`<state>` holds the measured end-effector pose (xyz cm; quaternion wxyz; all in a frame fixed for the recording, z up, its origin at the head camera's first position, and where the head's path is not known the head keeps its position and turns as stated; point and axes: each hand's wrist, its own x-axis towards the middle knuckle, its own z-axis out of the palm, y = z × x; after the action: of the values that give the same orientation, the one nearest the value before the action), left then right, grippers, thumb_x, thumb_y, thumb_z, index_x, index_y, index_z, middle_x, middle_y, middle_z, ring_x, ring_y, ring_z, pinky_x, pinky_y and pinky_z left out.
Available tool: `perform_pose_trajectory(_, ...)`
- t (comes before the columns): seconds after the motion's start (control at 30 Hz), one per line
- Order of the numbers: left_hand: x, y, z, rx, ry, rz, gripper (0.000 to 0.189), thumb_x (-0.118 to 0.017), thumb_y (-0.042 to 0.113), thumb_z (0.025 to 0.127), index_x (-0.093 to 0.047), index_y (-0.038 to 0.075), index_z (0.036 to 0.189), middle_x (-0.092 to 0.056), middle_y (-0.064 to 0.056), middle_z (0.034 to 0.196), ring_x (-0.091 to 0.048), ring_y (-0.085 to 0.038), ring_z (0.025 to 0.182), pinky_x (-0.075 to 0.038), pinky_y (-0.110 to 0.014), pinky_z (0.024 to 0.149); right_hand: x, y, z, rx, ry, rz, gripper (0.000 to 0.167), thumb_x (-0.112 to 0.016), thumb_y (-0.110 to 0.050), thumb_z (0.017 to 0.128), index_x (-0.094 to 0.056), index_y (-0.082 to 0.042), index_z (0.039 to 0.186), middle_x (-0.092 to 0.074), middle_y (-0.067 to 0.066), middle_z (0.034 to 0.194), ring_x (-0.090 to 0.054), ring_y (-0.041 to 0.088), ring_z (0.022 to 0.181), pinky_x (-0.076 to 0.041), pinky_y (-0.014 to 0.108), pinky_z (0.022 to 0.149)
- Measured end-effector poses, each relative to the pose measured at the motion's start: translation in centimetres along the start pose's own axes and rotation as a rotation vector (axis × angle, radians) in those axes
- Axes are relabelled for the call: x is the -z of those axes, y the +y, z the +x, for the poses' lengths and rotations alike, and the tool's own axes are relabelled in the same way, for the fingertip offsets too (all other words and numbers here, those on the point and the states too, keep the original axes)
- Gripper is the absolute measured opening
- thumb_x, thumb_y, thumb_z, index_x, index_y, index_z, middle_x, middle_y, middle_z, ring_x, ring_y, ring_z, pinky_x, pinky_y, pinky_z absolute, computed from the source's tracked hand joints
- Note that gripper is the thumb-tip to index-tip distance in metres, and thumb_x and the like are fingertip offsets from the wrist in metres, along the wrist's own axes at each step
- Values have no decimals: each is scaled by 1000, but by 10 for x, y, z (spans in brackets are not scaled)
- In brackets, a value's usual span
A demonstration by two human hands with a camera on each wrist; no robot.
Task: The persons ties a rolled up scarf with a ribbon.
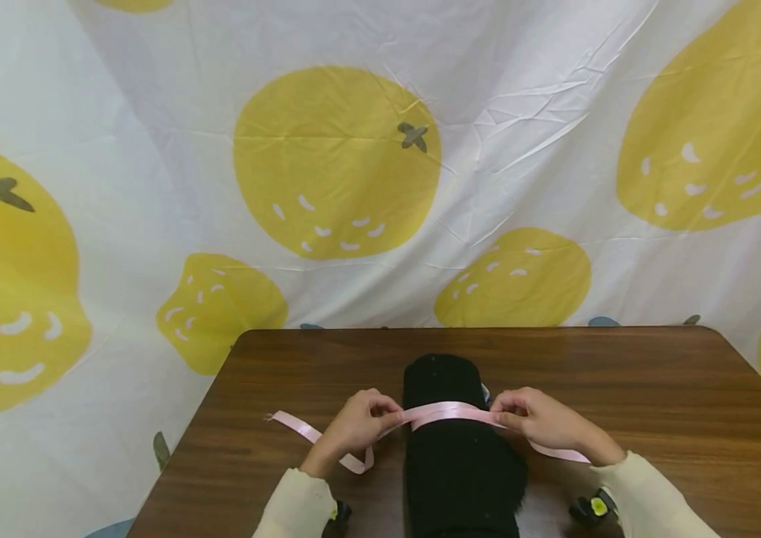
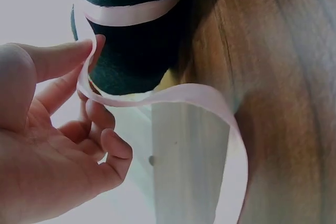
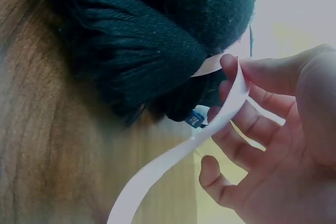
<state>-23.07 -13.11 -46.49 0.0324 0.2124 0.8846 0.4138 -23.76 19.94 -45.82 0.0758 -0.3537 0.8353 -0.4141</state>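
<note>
My left hand (image 1: 362, 422) and right hand (image 1: 545, 420) pinch the ribbon (image 1: 449, 411) beside the roll (image 1: 454, 471), likely to hold it snug.

A dark brown wood-grain table (image 1: 656, 388) has rounded far corners. Behind its far edge hangs a white cloth backdrop (image 1: 172, 112), creased above the right half of that edge and printed with yellow citrus fruits. A large round fruit (image 1: 336, 172) with a grey-green, star-shaped stem end shows above the left half of the far edge. A small lemon (image 1: 208, 310) is partly cut off by the far left corner, and an oval lemon (image 1: 515, 280) meets the far edge near its middle. A bigger fruit (image 1: 723, 127) spreads above the far right corner. A green leaf (image 1: 161, 450) shows beside the left edge.
</note>
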Motion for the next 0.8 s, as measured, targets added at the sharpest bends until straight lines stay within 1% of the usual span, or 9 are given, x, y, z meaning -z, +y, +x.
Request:
perform_pose_trajectory(0.17,1,6,-2,-22,18,73,10,-72,19,90,-78,11,88,-53,5,73,-45,-7,70,-38,-24,63,1,-4,-1,11,65,-113,17,-64,-8,94,-74,-19,86,-57,-12,80,-50,2,76,-43,25,68)
perform_pose_trajectory(0.3,0,11,-2,-23,35,92,9,-72,17,90,-78,10,89,-49,7,62,-41,-4,58,-34,-21,54,1,-8,0,2,112,-176,17,-68,-7,91,-76,-21,85,-54,-13,77,-48,3,76,-42,26,69)
perform_pose_trajectory(0.43,-3,17,-2,13,67,81,9,-72,15,90,-78,8,88,-42,9,52,-36,-2,45,-30,-19,43,2,-16,1,-24,109,-204,15,-68,-6,90,-76,-18,85,-52,-15,68,-45,0,66,-41,23,60)
perform_pose_trajectory(0.53,-4,23,-4,52,92,71,11,-70,15,91,-76,7,87,-42,9,50,-38,-2,40,-30,-19,40,2,-24,2,-67,98,-196,14,-66,-7,91,-74,-17,85,-52,-15,63,-43,-1,58,-39,22,53)
perform_pose_trajectory(0.57,-4,25,-5,72,93,56,11,-69,15,91,-75,7,88,-43,9,49,-39,-1,38,-30,-19,38,2,-27,3,-89,100,-187,14,-66,-8,92,-74,-17,84,-52,-14,60,-43,-1,57,-38,22,52)
perform_pose_trajectory(0.6,-5,28,-6,90,96,40,12,-67,15,92,-74,6,88,-44,8,49,-39,-2,36,-30,-18,37,1,-29,3,-103,107,-186,14,-66,-8,92,-73,-17,84,-54,-14,62,-43,-1,57,-38,22,53)
perform_pose_trajectory(0.67,-5,32,-7,138,84,-17,13,-63,16,94,-71,6,90,-50,4,50,-40,-5,31,-31,-19,32,0,-33,4,-140,117,-158,12,-65,-8,93,-71,-15,85,-55,-12,62,-43,1,55,-37,23,51)
perform_pose_trajectory(0.73,-6,35,-7,192,70,-92,15,-59,17,96,-67,5,92,-56,0,52,-41,-8,29,-31,-21,30,-2,-36,4,-189,121,-90,10,-62,-8,94,-68,-10,86,-54,-8,59,-43,3,51,-36,23,47)
perform_pose_trajectory(0.8,-7,37,-7,233,58,-174,16,-57,17,97,-65,3,94,-61,-3,56,-44,-10,33,-34,-22,32,-4,-39,4,-244,120,8,10,-59,-9,96,-64,-4,89,-53,-4,56,-45,6,47,-36,23,42)
